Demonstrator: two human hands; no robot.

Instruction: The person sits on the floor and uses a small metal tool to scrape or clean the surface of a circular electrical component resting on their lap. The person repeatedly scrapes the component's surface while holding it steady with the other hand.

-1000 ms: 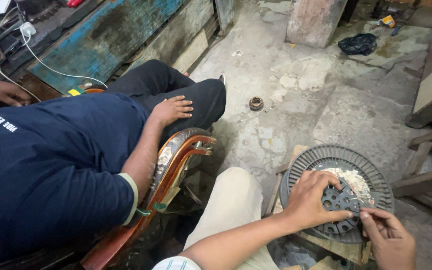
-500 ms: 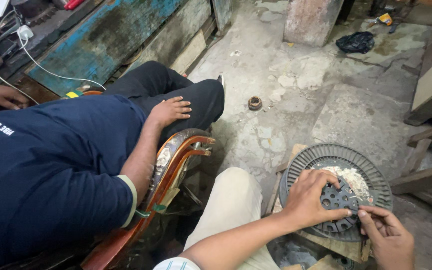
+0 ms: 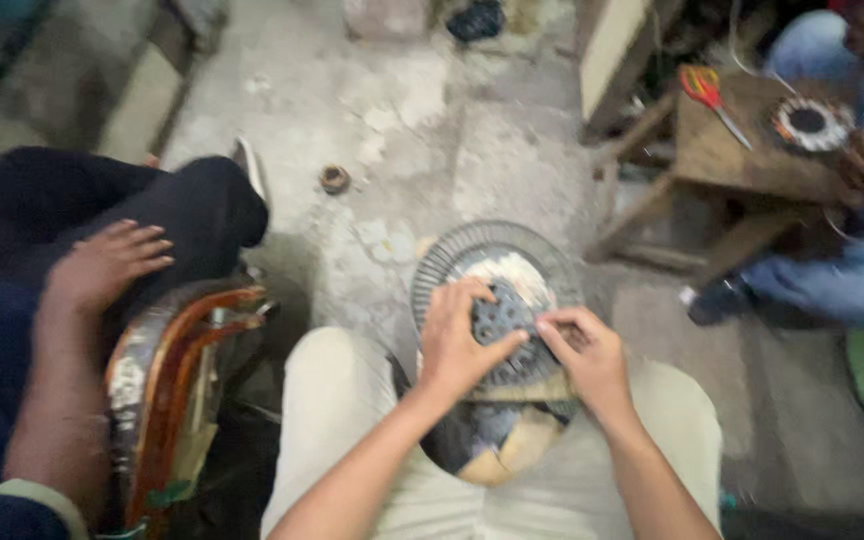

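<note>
I see my left hand (image 3: 457, 345) and right hand (image 3: 582, 352) both on a dark perforated hub (image 3: 502, 318) at the centre of a round finned disc (image 3: 452, 262), which rests between my knees, low in the middle of the view. The left fingers curl closed over the hub's 9 o'clock side; the right fingers pinch its 3 o'clock edge. At 9 o'clock another person's hand (image 3: 102, 265) lies on a dark trouser leg. At 2 o'clock a bench (image 3: 732, 155) carries red scissors (image 3: 704, 90).

Cracked concrete floor (image 3: 432, 150), wooden stool (image 3: 742, 160) right, wooden chair (image 3: 167, 390) left.
</note>
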